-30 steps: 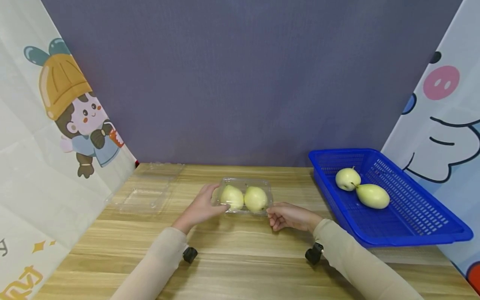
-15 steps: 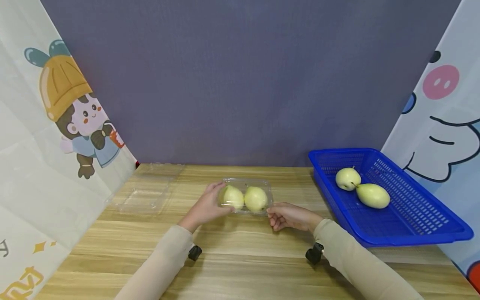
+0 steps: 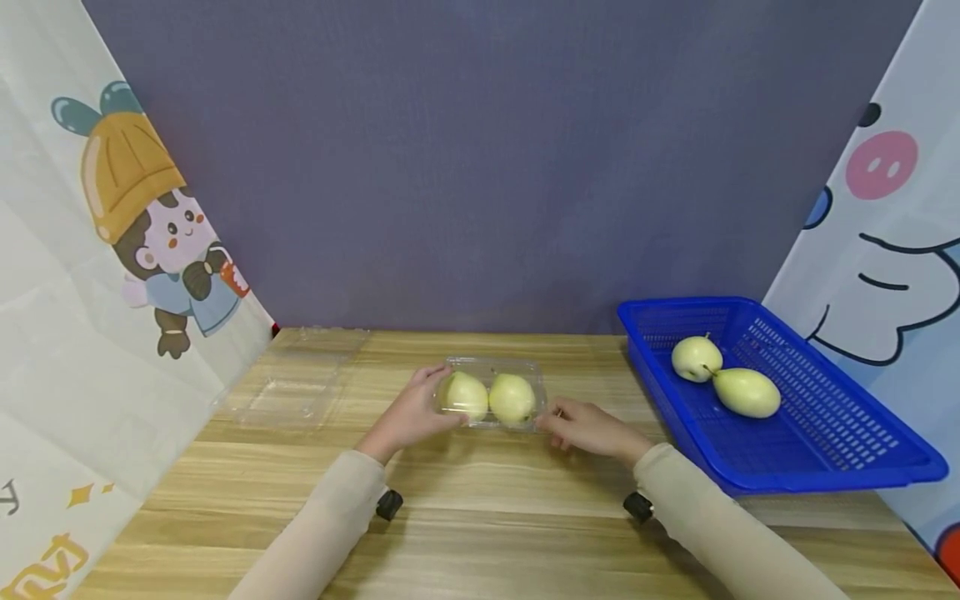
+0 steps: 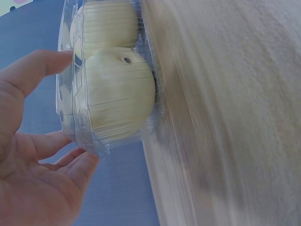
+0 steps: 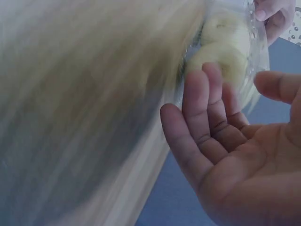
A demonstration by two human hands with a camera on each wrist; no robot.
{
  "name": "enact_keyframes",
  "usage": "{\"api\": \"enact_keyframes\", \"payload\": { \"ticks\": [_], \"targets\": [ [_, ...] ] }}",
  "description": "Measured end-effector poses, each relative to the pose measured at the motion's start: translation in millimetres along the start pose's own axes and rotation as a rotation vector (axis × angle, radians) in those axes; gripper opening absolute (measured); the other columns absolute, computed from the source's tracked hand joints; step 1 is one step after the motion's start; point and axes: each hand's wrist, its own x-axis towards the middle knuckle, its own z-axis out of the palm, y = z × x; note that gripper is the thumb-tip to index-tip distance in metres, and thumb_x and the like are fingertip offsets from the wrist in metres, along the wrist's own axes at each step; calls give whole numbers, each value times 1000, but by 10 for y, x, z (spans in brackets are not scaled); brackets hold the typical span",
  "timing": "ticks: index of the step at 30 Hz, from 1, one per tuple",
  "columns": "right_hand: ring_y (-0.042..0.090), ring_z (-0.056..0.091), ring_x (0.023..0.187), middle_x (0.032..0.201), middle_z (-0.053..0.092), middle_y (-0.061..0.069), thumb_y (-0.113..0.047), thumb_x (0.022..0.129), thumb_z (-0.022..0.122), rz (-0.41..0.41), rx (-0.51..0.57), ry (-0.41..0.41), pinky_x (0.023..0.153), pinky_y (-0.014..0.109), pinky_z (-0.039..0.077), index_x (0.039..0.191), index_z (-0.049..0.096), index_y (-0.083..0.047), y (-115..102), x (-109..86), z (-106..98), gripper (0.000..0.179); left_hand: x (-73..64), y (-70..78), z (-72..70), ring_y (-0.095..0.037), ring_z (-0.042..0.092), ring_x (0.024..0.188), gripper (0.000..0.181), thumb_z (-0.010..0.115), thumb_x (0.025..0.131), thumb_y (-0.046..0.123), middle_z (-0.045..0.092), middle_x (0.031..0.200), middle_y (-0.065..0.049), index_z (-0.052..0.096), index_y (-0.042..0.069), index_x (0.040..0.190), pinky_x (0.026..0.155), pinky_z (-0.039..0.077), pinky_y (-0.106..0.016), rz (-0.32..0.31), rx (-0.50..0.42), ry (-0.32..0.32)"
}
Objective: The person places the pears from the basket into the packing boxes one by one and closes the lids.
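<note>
A clear plastic fruit box (image 3: 491, 363) sits mid-table with two pale yellow pears (image 3: 512, 398) side by side inside, seen through the plastic. My left hand (image 3: 415, 417) grips its left end. In the left wrist view, the thumb lies on the box's (image 4: 80, 101) rim and the fingers are at its corner. At the right end is my right hand (image 3: 588, 429), its fingertips right at the box's edge. The right wrist view shows that hand (image 5: 235, 146) with loosely bent fingers in front of the box and the thumb apart from them.
A blue basket (image 3: 825, 481) at the right holds two more pears (image 3: 746, 392). Another clear plastic box (image 3: 285, 400) lies open at the table's back left. A grey-blue panel (image 3: 480, 167) rises behind the table, with printed cloths at both sides.
My left hand has shifted right and closer around the box's left end. My right hand has turned and its fingers have loosened at the box's right corner. The box has barely moved.
</note>
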Motion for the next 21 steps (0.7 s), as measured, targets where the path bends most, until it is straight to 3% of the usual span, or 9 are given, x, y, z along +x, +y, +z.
{"api": "enact_keyframes", "payload": {
  "ticks": [6, 12, 16, 21],
  "targets": [
    [22, 63, 84, 96, 65, 9, -28, 103, 53, -61, -57, 108, 71, 37, 54, 124, 54, 1, 7, 22, -58, 35, 1, 10, -1, -39, 41, 137, 93, 86, 80, 35, 32, 157, -19, 39, 0, 152, 113, 35, -54, -14, -1, -6],
    [35, 57, 113, 124, 58, 21, -18, 100, 59, -187, -120, 255, 94, 52, 51, 139, 46, 6, -41, 68, -40, 48, 4, 10, 2, -39, 39, 138, 93, 86, 80, 35, 31, 157, -20, 38, 0, 152, 113, 34, -55, -15, 3, -7],
    [40, 48, 127, 141, 49, 22, -24, 98, 66, -242, -194, 294, 103, 59, 44, 146, 44, 0, -120, 81, 5, 58, 5, 6, 4, -40, 38, 139, 93, 86, 80, 35, 30, 158, -20, 38, 0, 152, 113, 34, -55, -15, 5, -7],
    [41, 45, 132, 146, 45, 20, -35, 95, 71, -292, -290, 300, 105, 61, 42, 150, 43, -8, -221, 92, 76, 67, 1, 15, 1, -40, 39, 138, 93, 86, 80, 34, 29, 158, -20, 38, 0, 152, 113, 34, -55, -18, -1, -6]
  ]
}}
